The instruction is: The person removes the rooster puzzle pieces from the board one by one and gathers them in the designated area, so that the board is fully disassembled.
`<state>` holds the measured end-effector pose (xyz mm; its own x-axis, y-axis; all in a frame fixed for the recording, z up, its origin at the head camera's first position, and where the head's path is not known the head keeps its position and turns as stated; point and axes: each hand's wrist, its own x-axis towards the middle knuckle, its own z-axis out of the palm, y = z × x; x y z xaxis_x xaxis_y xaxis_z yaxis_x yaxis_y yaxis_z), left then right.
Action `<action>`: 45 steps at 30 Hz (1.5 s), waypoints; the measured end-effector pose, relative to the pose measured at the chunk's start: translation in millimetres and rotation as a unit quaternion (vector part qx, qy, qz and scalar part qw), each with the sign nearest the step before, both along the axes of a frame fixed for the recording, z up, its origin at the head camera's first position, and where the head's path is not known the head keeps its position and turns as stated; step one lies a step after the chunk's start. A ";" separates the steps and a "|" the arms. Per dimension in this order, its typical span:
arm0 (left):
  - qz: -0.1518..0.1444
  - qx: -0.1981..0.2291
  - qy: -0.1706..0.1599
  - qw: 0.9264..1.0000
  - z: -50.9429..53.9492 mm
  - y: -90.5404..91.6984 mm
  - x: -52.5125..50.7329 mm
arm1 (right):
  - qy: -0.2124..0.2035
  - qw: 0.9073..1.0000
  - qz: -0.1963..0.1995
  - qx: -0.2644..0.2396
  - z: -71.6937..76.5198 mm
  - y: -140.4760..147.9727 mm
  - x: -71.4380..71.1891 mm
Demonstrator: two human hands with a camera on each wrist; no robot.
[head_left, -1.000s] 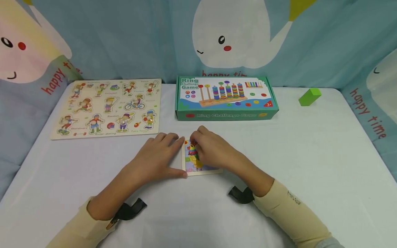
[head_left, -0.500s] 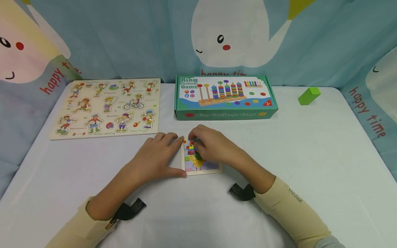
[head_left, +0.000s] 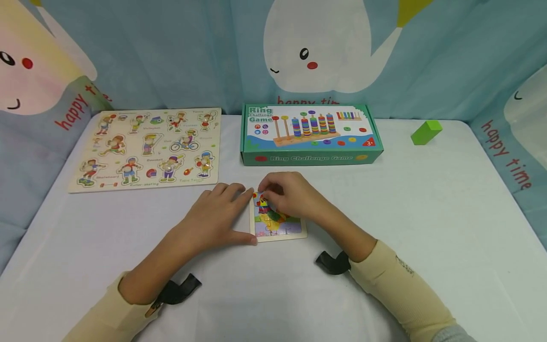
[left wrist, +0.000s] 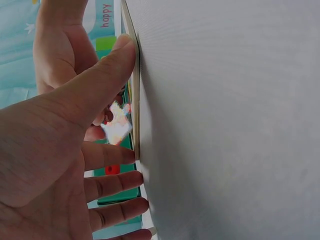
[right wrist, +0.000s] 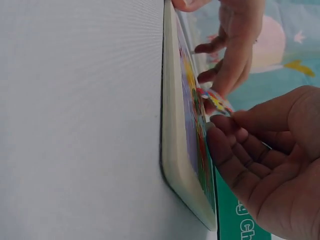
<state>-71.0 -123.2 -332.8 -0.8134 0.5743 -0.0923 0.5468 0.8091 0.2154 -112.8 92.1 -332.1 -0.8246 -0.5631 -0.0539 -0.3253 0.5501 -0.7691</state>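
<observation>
A small jigsaw puzzle in a pale wooden frame (head_left: 279, 238) lies on the white table, its picture a colourful bird. My left hand (head_left: 209, 221) rests along the frame's left edge, thumb at the near corner and extended fingers toward the far one. Over the far part of the puzzle, my right hand (head_left: 292, 194) pinches a jigsaw piece (right wrist: 218, 101) between thumb and finger. The left wrist view shows the piece (left wrist: 118, 125) tilted up at the frame's surface, washed out by glare. My right fingers hide the puzzle's far right part in the head view.
Behind the hands stands a green Ring Challenge Game box (head_left: 312, 137). A wooden peg puzzle board (head_left: 147, 149) with sports figures lies at the back left. A green block (head_left: 426, 133) is at the back right. A patterned blue curtain (head_left: 192, 57) hangs behind the table.
My right hand has shifted slightly and its fingers have spread, uncovering more of the bird picture. My left hand stays on the frame's edge.
</observation>
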 end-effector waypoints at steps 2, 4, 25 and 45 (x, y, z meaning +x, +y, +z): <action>0.001 -0.001 0.000 1.000 0.1 0.1 -0.1 | -0.001 1.000 -0.008 -0.005 -1.5 0.6 -0.9; 0.002 -0.002 0.000 1.000 0.2 0.2 0.0 | 0.001 1.000 -0.015 -0.007 -3.0 1.2 -2.1; 0.013 -0.004 -0.006 1.000 -0.7 1.8 1.3 | -0.061 0.995 -0.074 -0.038 13.2 43.0 -6.6; 0.016 0.001 -0.010 1.000 0.9 1.6 4.4 | -0.126 0.987 -0.094 0.039 5.3 101.2 -16.9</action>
